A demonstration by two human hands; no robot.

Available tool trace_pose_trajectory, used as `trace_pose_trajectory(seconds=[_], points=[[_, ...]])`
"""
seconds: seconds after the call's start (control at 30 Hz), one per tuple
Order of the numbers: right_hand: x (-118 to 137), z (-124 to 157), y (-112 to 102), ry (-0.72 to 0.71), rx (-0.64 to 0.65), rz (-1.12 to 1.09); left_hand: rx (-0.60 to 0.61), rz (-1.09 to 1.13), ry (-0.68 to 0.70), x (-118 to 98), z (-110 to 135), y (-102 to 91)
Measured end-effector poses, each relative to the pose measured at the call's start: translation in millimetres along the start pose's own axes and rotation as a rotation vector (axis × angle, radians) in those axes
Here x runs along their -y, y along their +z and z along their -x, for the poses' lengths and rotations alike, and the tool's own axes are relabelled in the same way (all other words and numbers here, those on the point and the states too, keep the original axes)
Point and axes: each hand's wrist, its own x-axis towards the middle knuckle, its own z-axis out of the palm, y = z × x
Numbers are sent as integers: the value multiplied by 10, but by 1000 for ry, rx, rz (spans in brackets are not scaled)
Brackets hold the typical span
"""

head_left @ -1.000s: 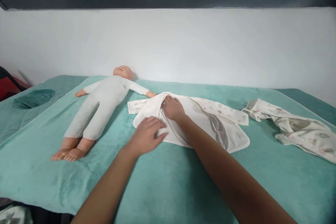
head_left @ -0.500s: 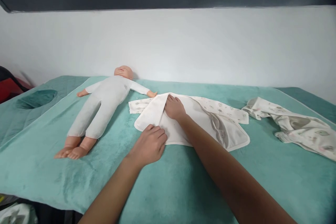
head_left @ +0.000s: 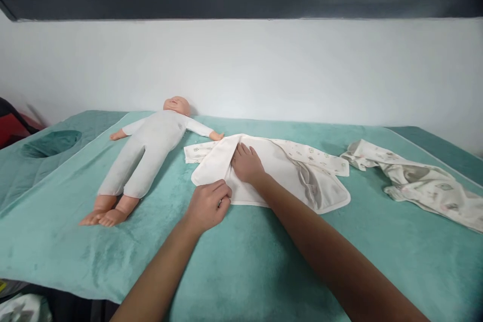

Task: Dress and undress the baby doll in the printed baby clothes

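A white baby shirt (head_left: 271, 181) with long printed sleeves lies spread open, its plain inner side up. My left hand (head_left: 209, 204) is closed with curled fingers at the lower edge of the shirt's left flap; the fingertips are partly hidden. Flat on the cloth, by the fold of that flap, rests my right hand (head_left: 248, 162) with its fingers stretched out. To the left, a baby doll (head_left: 158, 133) in a white bodysuit lies on its back, arms spread, one hand close to the shirt's left sleeve.
A second printed baby garment (head_left: 426, 178) lies crumpled at the right. Everything rests on a green bed cover (head_left: 94, 256) against a white wall (head_left: 264, 70). A green cushion with a hollow (head_left: 53, 143) is at the far left, beside a red and black object (head_left: 13, 121).
My right hand has slid slightly left over the shirt, its fingers a little more spread. My left hand has shifted slightly left along the flap's edge. The view has tilted up a little.
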Motion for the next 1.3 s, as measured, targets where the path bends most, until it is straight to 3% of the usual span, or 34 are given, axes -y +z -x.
trace_pose_trajectory(seconds=[0.13,0.23,0.43,0.57,0.7,0.8,0.9,1.0,1.13,1.3], points=[[115,384,-70,-103,-7,-57,-57,-13,-29,9,10,-2],[-25,596,-110,-103,28,-97,-74,-24,-71,11,17,-4],[-880,609,-135,259,45,-129,-76,-28,-140,6,15,-8],[-1123,492,-105,397,-3,-190,-87,-34,-147,16,6,11],[-1042,506,-132,359,2,-207,-103,-52,-123,49,22,27],[-1040,702,-251,235,-3,-264,-141,-89,-92,21,20,22],[-1159,977,-406,193,-178,-305,-188,-75,-66,-130,-82,68],[-1336,1160,-510,351,-353,-156,-107,-20,-61,-382,-350,264],[-1545,1220,-555,531,-276,-80,182,-32,-127,-684,-870,743],[-1766,1326,-593,709,-223,-133,264,-36,-154,-799,-1310,1252]])
